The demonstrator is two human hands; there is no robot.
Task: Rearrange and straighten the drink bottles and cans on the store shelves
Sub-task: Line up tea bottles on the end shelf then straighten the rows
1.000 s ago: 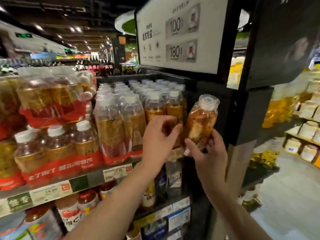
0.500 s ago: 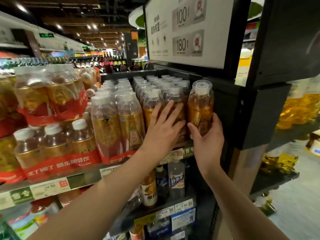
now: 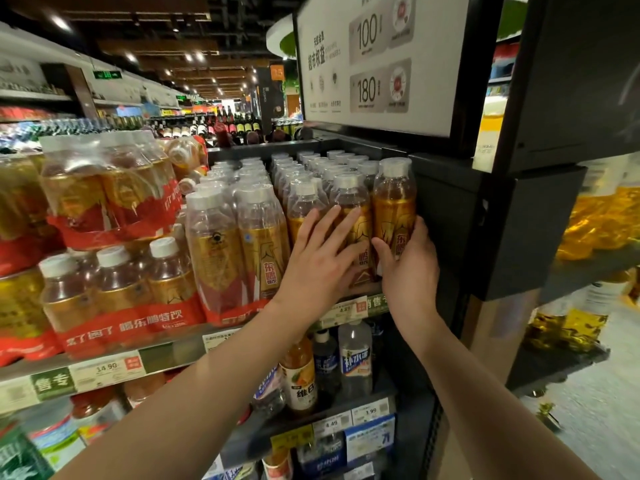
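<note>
The right hand (image 3: 408, 261) is wrapped around the lower body of a gold-labelled drink bottle (image 3: 394, 209), which stands upright at the right end of the front row, just beside the black end panel (image 3: 446, 220). The left hand (image 3: 320, 259) lies open and flat, fingers spread, against the neighbouring bottle (image 3: 349, 202) just left of it, gripping nothing. Left of that hand stands a shrink-wrapped twin pack (image 3: 239, 251); below both wrists runs the shelf edge (image 3: 346, 311) with price tags.
</note>
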